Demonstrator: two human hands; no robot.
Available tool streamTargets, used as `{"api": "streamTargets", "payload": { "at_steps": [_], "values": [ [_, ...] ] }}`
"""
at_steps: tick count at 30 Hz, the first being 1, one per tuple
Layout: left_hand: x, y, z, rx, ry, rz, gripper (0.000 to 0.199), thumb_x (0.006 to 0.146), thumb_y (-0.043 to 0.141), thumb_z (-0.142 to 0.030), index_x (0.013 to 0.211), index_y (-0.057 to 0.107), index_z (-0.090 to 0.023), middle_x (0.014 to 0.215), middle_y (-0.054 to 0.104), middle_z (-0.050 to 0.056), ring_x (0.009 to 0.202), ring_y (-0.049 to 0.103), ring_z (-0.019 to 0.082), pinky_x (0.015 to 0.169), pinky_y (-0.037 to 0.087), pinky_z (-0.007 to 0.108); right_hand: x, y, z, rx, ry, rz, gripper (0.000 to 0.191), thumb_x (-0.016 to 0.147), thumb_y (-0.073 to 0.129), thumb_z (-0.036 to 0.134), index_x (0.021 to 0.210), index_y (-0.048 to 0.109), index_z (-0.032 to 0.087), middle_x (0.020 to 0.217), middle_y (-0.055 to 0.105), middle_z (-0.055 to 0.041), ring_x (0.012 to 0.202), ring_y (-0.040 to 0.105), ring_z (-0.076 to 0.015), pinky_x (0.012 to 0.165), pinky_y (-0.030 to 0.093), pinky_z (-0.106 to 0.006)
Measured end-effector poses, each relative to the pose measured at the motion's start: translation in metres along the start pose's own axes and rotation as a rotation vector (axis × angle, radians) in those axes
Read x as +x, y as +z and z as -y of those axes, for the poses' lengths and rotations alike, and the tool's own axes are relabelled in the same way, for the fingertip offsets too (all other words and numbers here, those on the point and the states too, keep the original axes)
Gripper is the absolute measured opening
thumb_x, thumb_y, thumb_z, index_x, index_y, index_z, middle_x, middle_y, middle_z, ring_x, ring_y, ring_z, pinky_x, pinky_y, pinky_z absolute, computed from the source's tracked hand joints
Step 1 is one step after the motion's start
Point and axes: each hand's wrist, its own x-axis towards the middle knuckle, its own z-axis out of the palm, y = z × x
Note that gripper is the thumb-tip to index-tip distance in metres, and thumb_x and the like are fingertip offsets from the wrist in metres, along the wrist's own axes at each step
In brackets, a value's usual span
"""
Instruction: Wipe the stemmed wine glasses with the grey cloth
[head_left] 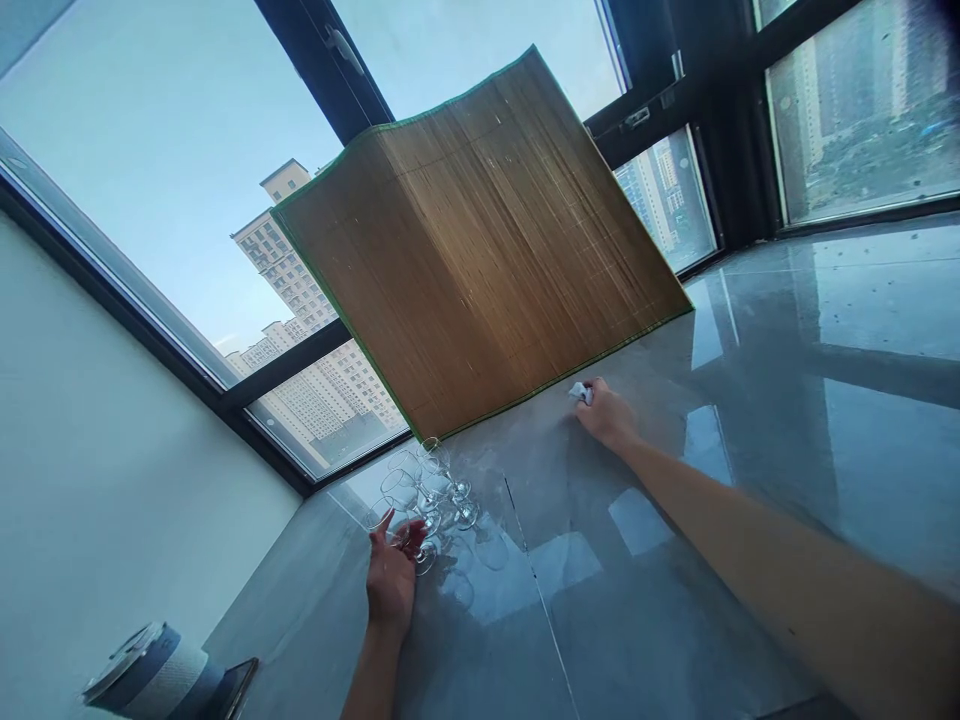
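Observation:
Several clear stemmed wine glasses (435,485) stand grouped on the grey tiled surface, left of the middle. My left hand (391,580) is at the nearest glass, with the thumb and fingers curved around it; part of that glass is hidden by the hand. To the right, my right hand (606,412) is closed on a small crumpled white cloth or tissue (580,391), low over the surface just in front of a brown slatted mat (480,250). The mat has green edging and stands propped upright against the window, with a fold down its length.
A grey-and-white banded cylinder (154,675) stands at the lower left beside a dark flat object (238,688). Dark window frames (315,60) run behind the mat. A white wall (112,450) bounds the left. The glossy tiled surface (750,430) carries reflections.

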Motion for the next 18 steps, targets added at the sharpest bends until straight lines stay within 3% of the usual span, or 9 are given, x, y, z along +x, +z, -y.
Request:
{"api": "streamTargets", "payload": {
  "at_steps": [7, 12, 18],
  "values": [
    [-0.0015, 0.0, 0.0016, 0.022, 0.04, -0.008, 0.066, 0.073, 0.066, -0.078, 0.11, 0.063, -0.024, 0.069, 0.057, -0.004, 0.059, 0.052, 0.012, 0.069, 0.052, 0.029, -0.0004, 0.0, 0.0003, 0.011, 0.016, 0.006, 0.043, 0.094, 0.047, 0.03, 0.135, 0.055, 0.022, 0.11, 0.071, -0.0151, 0.099, 0.068, -0.0308, 0.076, 0.046, -0.036],
    [-0.0044, -0.0017, -0.0019, 0.097, 0.044, -0.079, 0.078, 0.066, 0.057, -0.091, 0.098, 0.063, -0.02, 0.054, 0.045, -0.006, 0.044, 0.036, 0.007, 0.043, 0.034, 0.02, -0.0011, -0.0011, 0.0019, -0.002, 0.016, 0.014, 0.042, 0.095, 0.045, 0.032, 0.135, 0.055, 0.021, 0.11, 0.071, -0.016, 0.099, 0.068, -0.0308, 0.076, 0.046, -0.037],
    [-0.0053, -0.0056, -0.0044, 0.14, 0.035, -0.091, 0.088, 0.057, 0.048, -0.1, 0.083, 0.061, -0.018, 0.045, 0.031, -0.009, 0.038, 0.025, 0.006, 0.035, 0.024, 0.02, -0.0011, -0.002, 0.0, 0.015, -0.007, 0.016, 0.043, 0.093, 0.047, 0.029, 0.134, 0.054, 0.019, 0.109, 0.071, -0.0155, 0.096, 0.068, -0.0298, 0.073, 0.045, -0.034]
  ]
}}
